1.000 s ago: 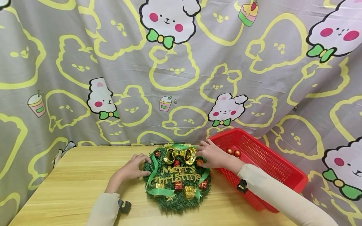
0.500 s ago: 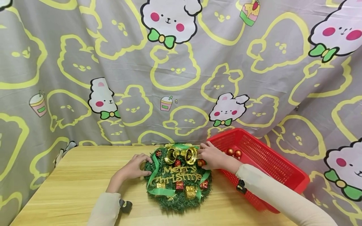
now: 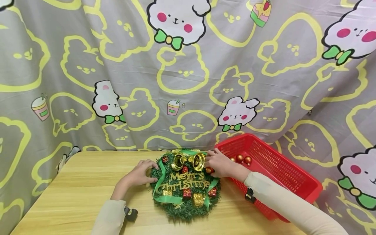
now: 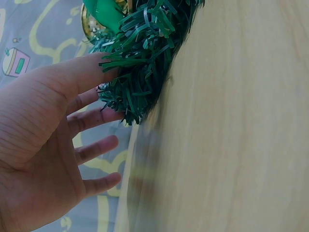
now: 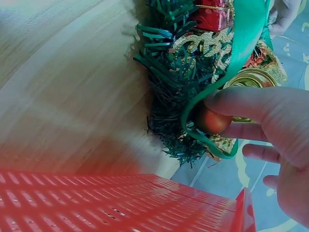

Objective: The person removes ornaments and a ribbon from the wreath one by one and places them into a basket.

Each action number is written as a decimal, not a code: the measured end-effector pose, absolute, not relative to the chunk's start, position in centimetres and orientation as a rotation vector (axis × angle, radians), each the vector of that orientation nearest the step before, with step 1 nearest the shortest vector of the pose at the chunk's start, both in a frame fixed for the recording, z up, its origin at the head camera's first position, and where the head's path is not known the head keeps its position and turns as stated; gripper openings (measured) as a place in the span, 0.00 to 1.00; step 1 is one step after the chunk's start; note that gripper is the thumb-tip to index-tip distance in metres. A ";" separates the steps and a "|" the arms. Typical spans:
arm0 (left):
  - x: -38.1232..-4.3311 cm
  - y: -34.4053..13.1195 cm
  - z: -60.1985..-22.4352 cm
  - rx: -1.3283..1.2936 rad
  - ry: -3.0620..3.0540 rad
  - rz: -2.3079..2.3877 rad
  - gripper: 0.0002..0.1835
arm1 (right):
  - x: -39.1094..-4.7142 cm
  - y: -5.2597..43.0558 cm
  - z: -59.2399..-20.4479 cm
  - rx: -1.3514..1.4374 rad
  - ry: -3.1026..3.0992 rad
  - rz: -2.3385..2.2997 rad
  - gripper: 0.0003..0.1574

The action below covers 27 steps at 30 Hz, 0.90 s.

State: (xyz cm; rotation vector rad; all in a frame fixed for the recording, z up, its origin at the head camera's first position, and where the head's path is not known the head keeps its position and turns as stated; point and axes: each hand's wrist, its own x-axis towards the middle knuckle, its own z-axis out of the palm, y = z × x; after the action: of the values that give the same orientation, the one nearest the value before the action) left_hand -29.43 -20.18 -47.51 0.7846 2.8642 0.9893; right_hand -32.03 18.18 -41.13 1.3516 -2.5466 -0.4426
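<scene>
Woodgrain table (image 3: 79, 189): bristly round wreath (image 3: 188, 212) touched by left hand (image 3: 138, 174), fingers spread; smooth ball (image 5: 216, 122) pinched at wreath edge by right hand (image 3: 222, 164).

In the right wrist view we see the right hand (image 5: 285, 133) reaching in from the right, pinching an orange bauble (image 5: 216, 123) between thumb and finger against the green tinsel wreath (image 5: 166, 79). Beside the bauble we find a green ribbon (image 5: 247, 36) curving down, with a gold bell (image 5: 252, 79) just above the thumb and gold lettering (image 5: 223, 54) and a red gift box (image 5: 211, 18) higher up. Below we have the perforated wall of a red basket (image 5: 145, 177), to the left the wooden table (image 5: 72, 101), and at the upper right corner part of the left hand (image 5: 286, 13).
</scene>
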 end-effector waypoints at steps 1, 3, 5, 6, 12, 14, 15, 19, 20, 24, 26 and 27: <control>-29.4 -20.2 -47.5 0.786 2.864 0.990 0.20 | -32.1 18.2 -41.2 1.350 -2.541 -0.448 0.18; -29.4 -20.2 -47.5 0.789 2.864 0.991 0.20 | -32.1 18.3 -41.4 1.351 -2.531 -0.449 0.18; -29.4 -20.2 -47.5 0.793 2.864 0.992 0.20 | -32.2 18.3 -41.4 1.354 -2.522 -0.444 0.18; -29.4 -20.2 -47.5 0.795 2.864 0.991 0.20 | -32.2 18.3 -41.5 1.355 -2.518 -0.441 0.18; -29.4 -20.2 -47.4 0.798 2.865 0.990 0.20 | -32.1 18.3 -41.4 1.352 -2.497 -0.451 0.17; -29.4 -20.2 -47.4 0.796 2.865 0.989 0.20 | -32.1 18.2 -41.4 1.351 -2.493 -0.448 0.17; -29.4 -20.2 -47.4 0.795 2.865 0.990 0.20 | -32.1 18.2 -41.3 1.353 -2.492 -0.440 0.17; -29.4 -20.2 -47.4 0.789 2.863 0.992 0.20 | -32.0 18.2 -41.2 1.367 -2.498 -0.411 0.17; -29.3 -20.2 -47.4 0.787 2.862 0.993 0.20 | -31.9 18.1 -41.2 1.371 -2.499 -0.407 0.17; -29.3 -20.2 -47.4 0.786 2.863 0.991 0.20 | -31.8 18.1 -41.1 1.379 -2.498 -0.391 0.18; -29.3 -20.2 -47.3 0.786 2.863 0.990 0.20 | -31.8 18.0 -41.1 1.378 -2.499 -0.378 0.19; -29.3 -20.2 -47.4 0.786 2.863 0.990 0.20 | -31.8 18.0 -41.1 1.378 -2.502 -0.367 0.20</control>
State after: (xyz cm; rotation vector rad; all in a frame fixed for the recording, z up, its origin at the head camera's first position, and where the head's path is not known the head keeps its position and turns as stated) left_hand -29.30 -20.17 -47.35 0.7861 2.8628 0.9897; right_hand -31.77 18.02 -41.08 1.3778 -2.5021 -0.3671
